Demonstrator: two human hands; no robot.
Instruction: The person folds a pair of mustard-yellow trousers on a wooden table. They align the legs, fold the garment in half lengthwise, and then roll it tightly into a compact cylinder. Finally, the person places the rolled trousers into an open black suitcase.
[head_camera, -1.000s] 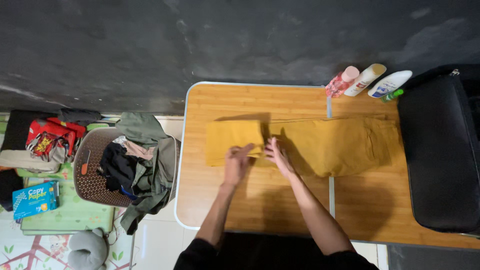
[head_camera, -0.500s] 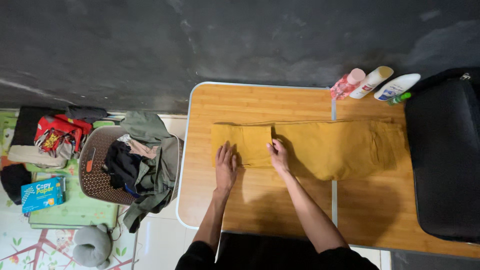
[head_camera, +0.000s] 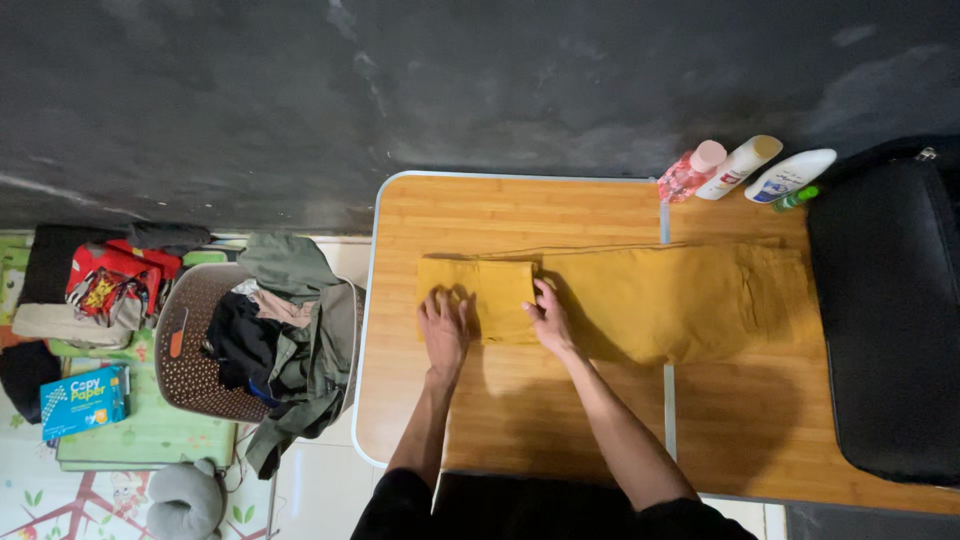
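Bare table (head_camera: 520, 420) lies open nearside; bottles (head_camera: 745, 168) and a black bag (head_camera: 885, 320) crowd the right.

Home: laundry basket (head_camera: 200, 350), toiletry bottles (head_camera: 745, 165)

Black sleeves; bare forearms

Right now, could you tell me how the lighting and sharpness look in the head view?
Head view: dim overall, light falling mainly on the wooden table; both arms cast soft shadows on it; the mustard trousers and both hands look sharp, without glare.
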